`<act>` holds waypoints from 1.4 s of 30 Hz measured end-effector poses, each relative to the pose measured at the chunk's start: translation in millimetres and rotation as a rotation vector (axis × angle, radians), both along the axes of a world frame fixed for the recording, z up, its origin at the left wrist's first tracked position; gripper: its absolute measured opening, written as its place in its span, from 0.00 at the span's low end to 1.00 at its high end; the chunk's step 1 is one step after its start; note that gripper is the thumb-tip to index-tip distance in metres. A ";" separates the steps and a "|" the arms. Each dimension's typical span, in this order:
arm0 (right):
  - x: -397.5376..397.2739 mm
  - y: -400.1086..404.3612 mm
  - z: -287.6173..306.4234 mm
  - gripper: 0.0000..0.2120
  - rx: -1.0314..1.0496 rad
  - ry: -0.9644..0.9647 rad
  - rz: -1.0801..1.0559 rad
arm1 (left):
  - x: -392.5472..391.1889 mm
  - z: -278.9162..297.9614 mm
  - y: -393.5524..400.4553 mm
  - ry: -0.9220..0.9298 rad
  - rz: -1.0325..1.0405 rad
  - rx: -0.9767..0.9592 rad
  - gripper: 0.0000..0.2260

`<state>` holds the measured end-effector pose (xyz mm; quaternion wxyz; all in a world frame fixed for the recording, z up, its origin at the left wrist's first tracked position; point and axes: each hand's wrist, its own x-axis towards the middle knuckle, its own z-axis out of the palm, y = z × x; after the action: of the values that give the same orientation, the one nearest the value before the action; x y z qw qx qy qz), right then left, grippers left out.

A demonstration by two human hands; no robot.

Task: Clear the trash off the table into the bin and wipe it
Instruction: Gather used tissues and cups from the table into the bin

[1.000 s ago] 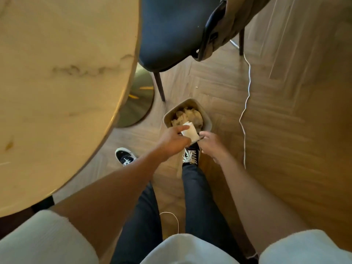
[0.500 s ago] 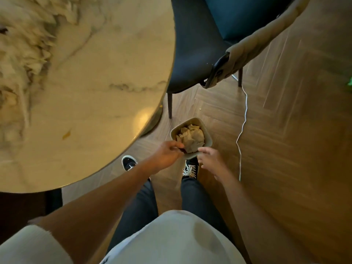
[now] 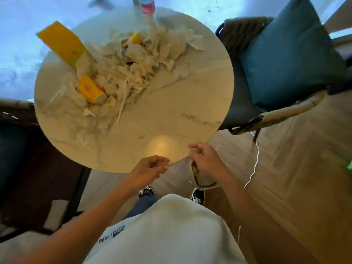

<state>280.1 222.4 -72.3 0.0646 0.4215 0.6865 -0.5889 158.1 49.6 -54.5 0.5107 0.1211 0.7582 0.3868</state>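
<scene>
A round marble table [image 3: 171, 115] carries a heap of crumpled white tissues [image 3: 133, 61] across its far half. A tall yellow carton [image 3: 62, 42] and a smaller yellow box [image 3: 90, 89] lie in the heap, and a bottle with a pink label [image 3: 147, 5] stands at the far edge. My left hand [image 3: 148, 169] hovers at the table's near edge, fingers loosely curled, holding nothing. My right hand [image 3: 204, 156] is beside it, also empty with relaxed fingers. The small bin [image 3: 204, 182], filled with tissues, sits on the floor partly hidden under my right hand.
A dark chair with a teal cushion [image 3: 289, 54] stands right of the table. A white cable [image 3: 254, 164] trails over the wooden floor. Another dark chair [image 3: 17, 134] is at the left. A small yellow scrap [image 3: 141, 137] lies near the table's front.
Both hands have risen from the bin to the table's near edge after dropping a tissue in it. My view has swung up, bringing the whole tabletop into sight.
</scene>
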 end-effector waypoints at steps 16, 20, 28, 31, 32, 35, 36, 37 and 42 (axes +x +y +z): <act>-251.3 -70.9 5.5 0.18 0.139 0.034 0.278 | -161.2 10.2 -102.4 0.161 0.304 0.089 0.08; -289.1 -84.9 -3.1 0.21 0.252 -0.013 0.290 | -199.7 11.8 -113.2 0.224 0.324 0.096 0.09; -290.2 -96.8 -3.3 0.11 0.301 -0.030 0.066 | -277.0 1.3 -96.4 0.504 0.321 0.162 0.15; -274.8 -106.0 0.6 0.07 0.285 0.007 0.020 | -298.9 -12.5 -81.2 0.578 0.297 0.169 0.22; -268.3 -110.0 1.8 0.06 0.272 0.019 0.009 | -305.1 -17.3 -76.2 0.593 0.285 0.152 0.24; -246.1 -119.0 5.3 0.07 0.227 0.023 0.025 | -317.6 -31.3 -65.1 0.567 0.289 0.148 0.26; -238.2 -120.8 6.2 0.07 0.219 0.016 0.044 | -319.5 -34.6 -63.2 0.547 0.327 0.172 0.24; -230.3 -122.1 7.2 0.08 0.214 0.008 0.061 | -320.9 -39.5 -62.9 0.550 0.368 0.171 0.20; -193.4 -121.6 10.2 0.09 0.202 -0.027 0.045 | -308.6 -35.2 -71.5 0.607 0.461 0.155 0.10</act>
<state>86.7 100.7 -62.0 0.0443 0.4181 0.7507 -0.5095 -150.5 -21.9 -89.7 0.1524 0.0947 0.8507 0.4941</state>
